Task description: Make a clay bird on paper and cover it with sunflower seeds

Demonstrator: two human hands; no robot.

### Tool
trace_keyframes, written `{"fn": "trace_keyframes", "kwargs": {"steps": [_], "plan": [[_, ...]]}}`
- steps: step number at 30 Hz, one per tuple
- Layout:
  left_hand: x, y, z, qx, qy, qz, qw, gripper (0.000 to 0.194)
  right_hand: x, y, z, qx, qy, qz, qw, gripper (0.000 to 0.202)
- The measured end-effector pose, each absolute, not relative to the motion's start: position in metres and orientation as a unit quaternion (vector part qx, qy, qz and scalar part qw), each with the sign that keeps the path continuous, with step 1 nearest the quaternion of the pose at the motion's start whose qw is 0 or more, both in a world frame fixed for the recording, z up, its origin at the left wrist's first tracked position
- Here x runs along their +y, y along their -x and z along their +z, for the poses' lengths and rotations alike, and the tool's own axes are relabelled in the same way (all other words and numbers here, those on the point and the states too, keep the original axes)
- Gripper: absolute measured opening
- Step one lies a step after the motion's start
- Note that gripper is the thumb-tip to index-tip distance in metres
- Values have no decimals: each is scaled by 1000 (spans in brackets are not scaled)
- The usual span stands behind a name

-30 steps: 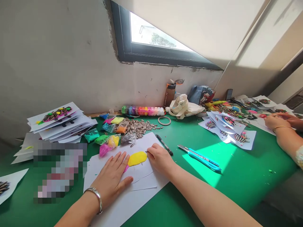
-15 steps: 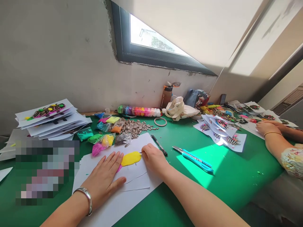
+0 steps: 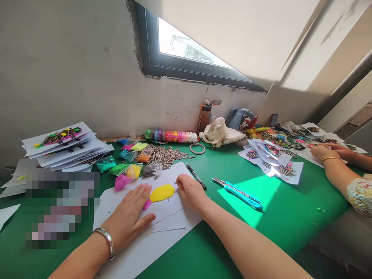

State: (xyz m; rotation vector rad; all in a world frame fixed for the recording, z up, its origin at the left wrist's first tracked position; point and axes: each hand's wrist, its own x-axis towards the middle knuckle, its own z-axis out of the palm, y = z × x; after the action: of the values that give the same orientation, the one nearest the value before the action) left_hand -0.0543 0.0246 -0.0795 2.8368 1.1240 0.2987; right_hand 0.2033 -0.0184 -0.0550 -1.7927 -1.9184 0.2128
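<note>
On the white paper (image 3: 128,257) lies a flat, long yellow clay shape (image 3: 162,193) with a small pink clay piece (image 3: 147,204) at its left end. My left hand (image 3: 132,207) rests flat on the sheet, fingers stretched, fingertips beside the pink piece. At the yellow shape's right end is my right hand (image 3: 190,192), its fingers pinched together. A tiny dark tip pokes out from them, too small to name. Pencil-like lines and a torn or cut paper edge show below the yellow shape.
Sunflower seeds (image 3: 168,155) and bagged coloured clay (image 3: 133,170) lie behind the paper. A black pen (image 3: 196,176) and a blue utility knife (image 3: 238,195) are to the right. Stacked seed pictures (image 3: 72,151) stand left. Another person's hands (image 3: 328,152) work at far right.
My right hand has drawn slightly up and away from the yellow shape's right end. My left hand stays on the paper. The view has shifted a little.
</note>
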Motion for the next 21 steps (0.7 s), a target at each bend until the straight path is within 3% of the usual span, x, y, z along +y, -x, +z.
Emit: {"fn": "trace_keyframes", "kwargs": {"steps": [7,15,21], "plan": [[14,61,-41,403,-905,30,134,73,-21,-208,-64,-704,639,127,281,17],[15,63,-41,419,-892,5,170,77,-22,-203,-46,-712,586,166,350,16],[14,60,-41,416,-893,7,170,76,-29,-161,-17,-817,486,192,245,23]]}}
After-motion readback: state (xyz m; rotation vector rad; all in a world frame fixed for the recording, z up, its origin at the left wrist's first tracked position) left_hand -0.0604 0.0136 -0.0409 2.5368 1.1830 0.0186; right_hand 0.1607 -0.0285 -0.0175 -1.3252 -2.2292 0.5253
